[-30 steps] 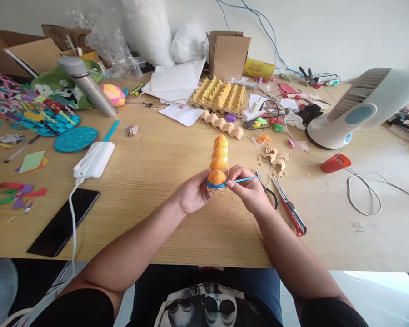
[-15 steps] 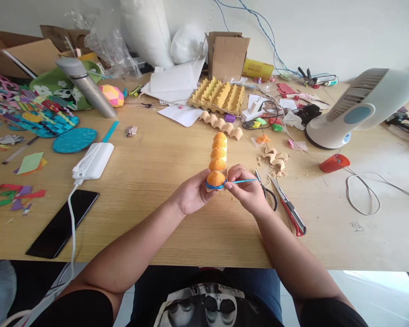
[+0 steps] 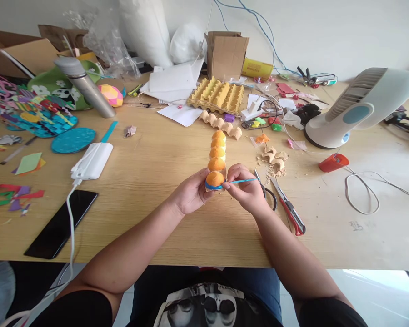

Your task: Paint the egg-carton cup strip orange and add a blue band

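Note:
A strip of egg carton (image 3: 217, 152) with several cups covered in orange points away from me over the table. My left hand (image 3: 194, 191) grips its near end from the left, thumb along the side. Around the base of the nearest cup runs a thin blue strip (image 3: 243, 180). My right hand (image 3: 246, 188) pinches that strip between thumb and fingers at the cup's right side, and its loose end sticks out to the right. Black-handled scissors (image 3: 270, 195) and a red utility knife (image 3: 291, 211) lie just right of my right hand.
Behind the strip are a bare carton strip (image 3: 221, 123) and a yellow egg tray (image 3: 218, 96). Carton scraps (image 3: 275, 156), an orange cup (image 3: 334, 162) and a white fan (image 3: 356, 109) stand or lie right. A phone (image 3: 61, 225), power bank (image 3: 92, 161) and steel bottle (image 3: 87, 88) are left.
Both hands hold nearly the same pose around the carton strip and the blue strip. The whole view has shifted very slightly.

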Demonstrator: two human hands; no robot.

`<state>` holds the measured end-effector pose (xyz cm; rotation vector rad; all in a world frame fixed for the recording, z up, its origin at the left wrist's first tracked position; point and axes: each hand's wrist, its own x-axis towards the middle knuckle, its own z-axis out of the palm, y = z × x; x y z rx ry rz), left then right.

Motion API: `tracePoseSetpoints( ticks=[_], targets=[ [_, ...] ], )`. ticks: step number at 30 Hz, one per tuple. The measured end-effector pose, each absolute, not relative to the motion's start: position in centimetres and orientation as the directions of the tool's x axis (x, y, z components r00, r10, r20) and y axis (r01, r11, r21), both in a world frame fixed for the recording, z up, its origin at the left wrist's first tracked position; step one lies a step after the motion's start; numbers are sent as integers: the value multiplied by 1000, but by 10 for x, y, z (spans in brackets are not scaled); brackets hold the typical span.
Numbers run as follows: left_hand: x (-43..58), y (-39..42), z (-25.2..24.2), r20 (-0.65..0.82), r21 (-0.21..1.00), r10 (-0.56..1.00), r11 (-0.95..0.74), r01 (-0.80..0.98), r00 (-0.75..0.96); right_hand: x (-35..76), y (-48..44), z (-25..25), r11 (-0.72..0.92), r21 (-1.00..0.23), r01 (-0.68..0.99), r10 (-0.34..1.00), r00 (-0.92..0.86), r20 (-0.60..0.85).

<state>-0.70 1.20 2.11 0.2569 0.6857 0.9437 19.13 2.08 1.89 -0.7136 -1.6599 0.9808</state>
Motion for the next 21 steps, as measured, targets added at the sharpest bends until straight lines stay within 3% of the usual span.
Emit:
tracePoseSetpoints(
  ticks=[6, 21],
  targets=[
    [-9, 14, 18, -409, 467, 815, 573, -673, 410, 193, 22, 14, 296, -937, -187, 894, -290, 341],
    [-9, 10, 21, -349, 510, 805, 593, -623, 480, 192, 21, 16, 256, -958, -132, 899, -332, 285]
  ],
)
